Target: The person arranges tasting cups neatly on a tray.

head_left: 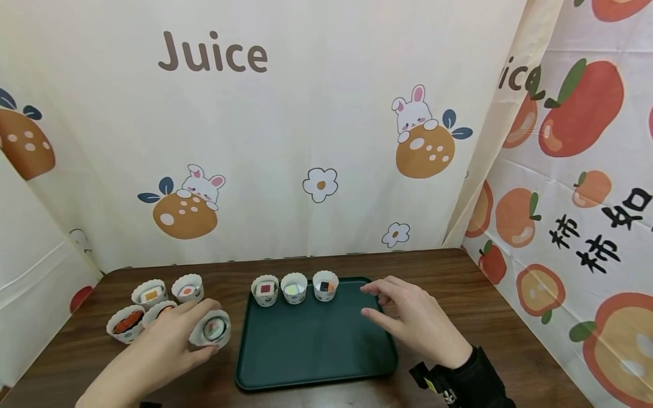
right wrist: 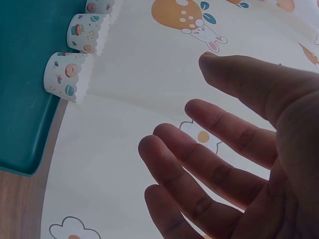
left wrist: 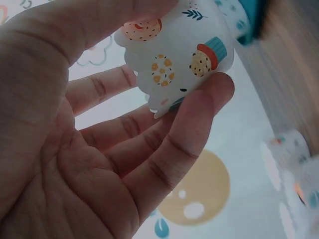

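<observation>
My left hand (head_left: 170, 343) grips a white paper baking cup (head_left: 211, 328) with a sushi roll inside, thumb and fingers on its sides. In the left wrist view this cup (left wrist: 174, 55) shows a printed cupcake pattern and a scalloped rim. Above the right part of a dark green tray (head_left: 316, 345) hovers my right hand (head_left: 413, 317), fingers spread and holding nothing. Along the tray's far edge stand three cups: one with a dark red-topped piece (head_left: 264, 290), one with a pale green-topped piece (head_left: 293, 288), one with a black-and-orange piece (head_left: 325, 286).
Left of the tray, several more sushi cups stand on the wooden table (head_left: 219, 385), among them a yellow-topped one (head_left: 150, 293), an orange-centred one (head_left: 187, 289) and a red-orange one (head_left: 126, 324). A printed curtain (head_left: 316, 124) hangs behind the table.
</observation>
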A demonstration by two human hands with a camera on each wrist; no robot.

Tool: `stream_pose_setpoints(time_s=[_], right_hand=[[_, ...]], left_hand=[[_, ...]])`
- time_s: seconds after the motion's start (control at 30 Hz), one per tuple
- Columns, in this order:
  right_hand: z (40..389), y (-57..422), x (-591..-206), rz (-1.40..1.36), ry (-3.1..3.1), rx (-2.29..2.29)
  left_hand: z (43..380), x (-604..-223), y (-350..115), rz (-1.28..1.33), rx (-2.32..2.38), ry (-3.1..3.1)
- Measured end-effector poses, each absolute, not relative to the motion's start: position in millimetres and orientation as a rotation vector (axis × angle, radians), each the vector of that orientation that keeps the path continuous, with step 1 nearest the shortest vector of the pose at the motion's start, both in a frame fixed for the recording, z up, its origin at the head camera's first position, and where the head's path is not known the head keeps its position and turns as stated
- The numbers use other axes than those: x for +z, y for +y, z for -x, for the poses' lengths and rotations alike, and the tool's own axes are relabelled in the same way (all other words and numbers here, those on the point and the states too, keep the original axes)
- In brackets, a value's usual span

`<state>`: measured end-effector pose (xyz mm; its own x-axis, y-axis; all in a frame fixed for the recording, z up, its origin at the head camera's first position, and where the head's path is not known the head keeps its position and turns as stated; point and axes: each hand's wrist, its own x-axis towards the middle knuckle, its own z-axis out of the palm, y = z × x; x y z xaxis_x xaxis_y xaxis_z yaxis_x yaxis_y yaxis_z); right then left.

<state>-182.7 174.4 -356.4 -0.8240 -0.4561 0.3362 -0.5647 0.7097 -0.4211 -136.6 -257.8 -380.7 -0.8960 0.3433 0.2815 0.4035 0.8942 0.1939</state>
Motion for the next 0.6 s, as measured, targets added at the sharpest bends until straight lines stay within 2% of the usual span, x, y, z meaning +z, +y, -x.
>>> stream_pose_setpoints(time_s=[0.23,0.6], right_hand=[[183.9,174.0,-356.8,-0.820,-2.709,0.779],[186.5,173.7,-360.1,-0.818,-2.749,0.775]], left_hand=[[147.6,-368.4,-226.9,0.625,-0.519,-2.865],[159.4,-363.2,-185.2,0.750,-0.515,-2.817]])
